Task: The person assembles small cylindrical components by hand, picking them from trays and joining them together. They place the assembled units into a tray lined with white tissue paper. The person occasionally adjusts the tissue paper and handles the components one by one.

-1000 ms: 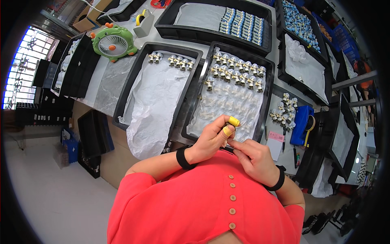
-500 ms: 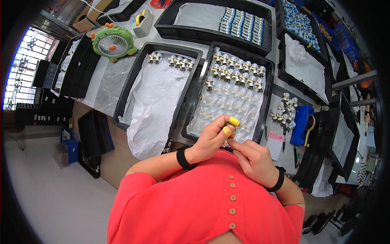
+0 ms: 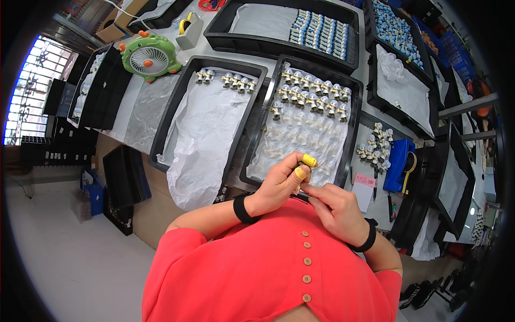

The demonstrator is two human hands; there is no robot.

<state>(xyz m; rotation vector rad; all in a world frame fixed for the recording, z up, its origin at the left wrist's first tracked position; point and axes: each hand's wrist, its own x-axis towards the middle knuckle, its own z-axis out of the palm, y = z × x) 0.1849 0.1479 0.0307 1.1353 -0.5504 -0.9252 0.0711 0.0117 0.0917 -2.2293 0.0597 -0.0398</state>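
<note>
My left hand (image 3: 276, 183), with yellow wraps on its thumb and forefinger, is closed in a pinch above the near edge of a black tray (image 3: 354, 115). Small dark and pale bits show between its fingers, but the thing itself is mostly hidden. My right hand (image 3: 337, 211) meets it from the right, thumb and fingers pressed together on something too small to name. Rows of small figurines (image 3: 313, 101) with silvery-white heads and gold and dark bodies stand in that tray's far half. Translucent wrapping over pale shapes covers its near half.
To the left, another black tray (image 3: 161, 133) holds white paper (image 3: 201, 131) and a few figurines. A green fan (image 3: 150, 58) stands beyond it. Rightward lie loose figurines (image 3: 375, 146), a notepad (image 3: 363, 192) and a blue tape dispenser (image 3: 398, 165). A tray of blue-white figures (image 3: 322, 33) sits behind.
My right thumb and fingers have shifted very slightly against the left hand. Both hands otherwise keep their place, and the trays look the same.
</note>
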